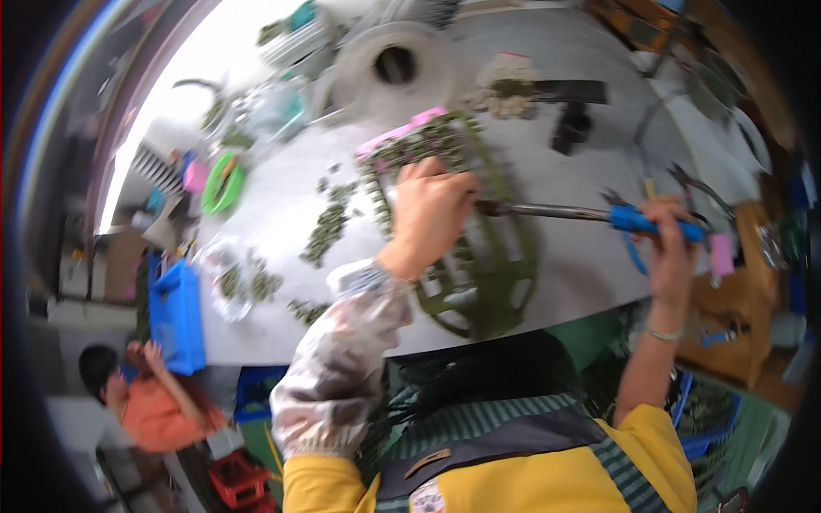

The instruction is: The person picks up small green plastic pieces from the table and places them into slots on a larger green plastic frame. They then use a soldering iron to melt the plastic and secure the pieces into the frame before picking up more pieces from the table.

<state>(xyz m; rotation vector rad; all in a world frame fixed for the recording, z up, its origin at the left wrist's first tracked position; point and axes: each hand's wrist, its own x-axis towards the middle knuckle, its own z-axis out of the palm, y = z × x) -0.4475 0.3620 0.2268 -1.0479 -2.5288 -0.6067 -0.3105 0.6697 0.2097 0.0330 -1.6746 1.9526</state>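
My right hand (670,244) is wrapped round the blue handle of what looks like a soldering iron (560,211). Its long metal shaft points left, the tip close to the fingers of my left hand (432,209). Those fingers are curled together over an olive-green openwork frame (510,286); what they hold, if anything, is hidden. Rows of small dark green pieces (416,147) cover the far part of the frame, beside a pink strip (402,132) along its far edge. The near part of the frame shows open slots and is blurred.
Loose green pieces (329,224) lie left of the frame, near a clear plastic bag (229,278). A green bowl (223,183), a white tub (359,81), a glove (510,81) and pliers (703,190) surround the work. A person in orange (162,410) sits at left by a blue bin (177,316).
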